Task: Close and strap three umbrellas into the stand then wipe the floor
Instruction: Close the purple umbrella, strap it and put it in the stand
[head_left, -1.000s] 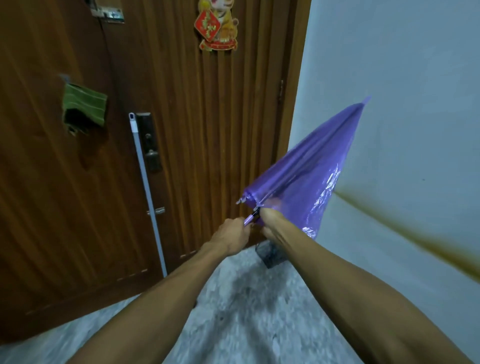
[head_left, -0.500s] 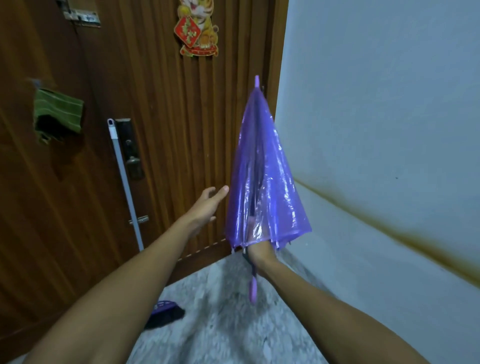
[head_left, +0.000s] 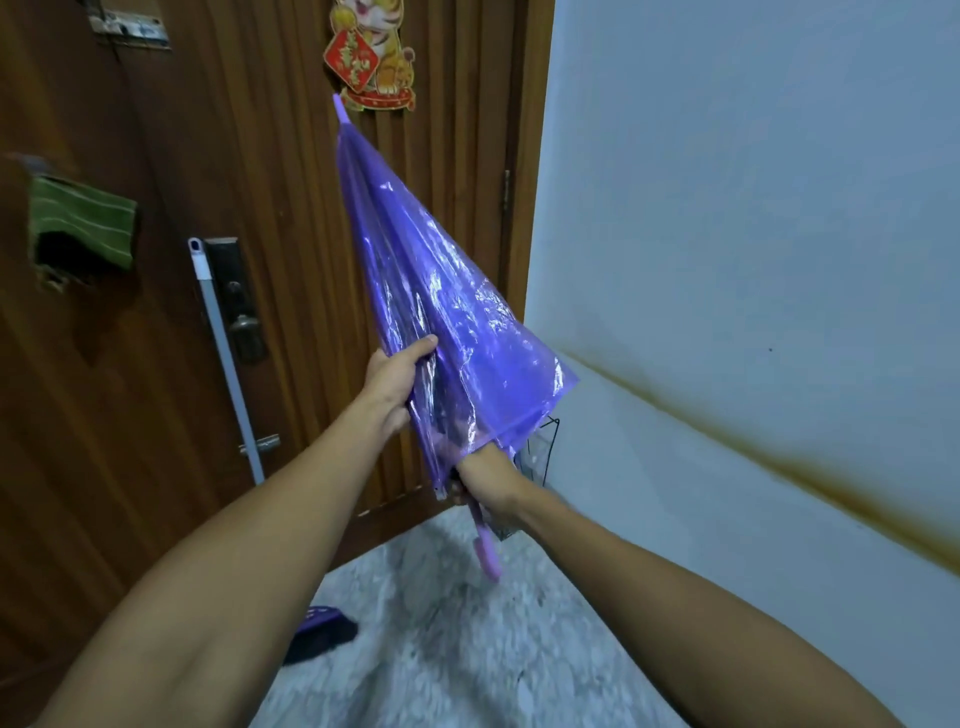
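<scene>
At the bottom of the frame our two forearms reach forward over the speckled floor (head_left: 441, 649). On it, lower left of centre, lies a dark brush-like thing (head_left: 324, 626), partly hidden by the left arm.

Near the centre, our right hand (head_left: 480, 480) is closed around the shaft of the purple umbrella (head_left: 447, 312), just under the edge of the canopy; the purple handle (head_left: 485, 556) hangs below it. Our left hand (head_left: 397, 379) now wraps the lower part of the canopy, the thumb pressed on the plastic and the other fingers hidden behind the folds. Half a second ago this hand was spread in the air beside the umbrella and touched nothing; one second ago the umbrella was leaning to the upper right. Now it is closed, with the tip toward the top of the frame and tilted a little left. We judge that we are gathering the loose folds so the strap can go around them; the strap itself we cannot see.

Behind the right hand, low by the corner, a wire frame (head_left: 543, 457) shows, possibly the stand. Farther away are the wooden door (head_left: 156, 364), a mop handle (head_left: 228, 364) leaning on it, a green cloth (head_left: 80, 223) at the left, and the pale wall (head_left: 753, 208) at the right.
</scene>
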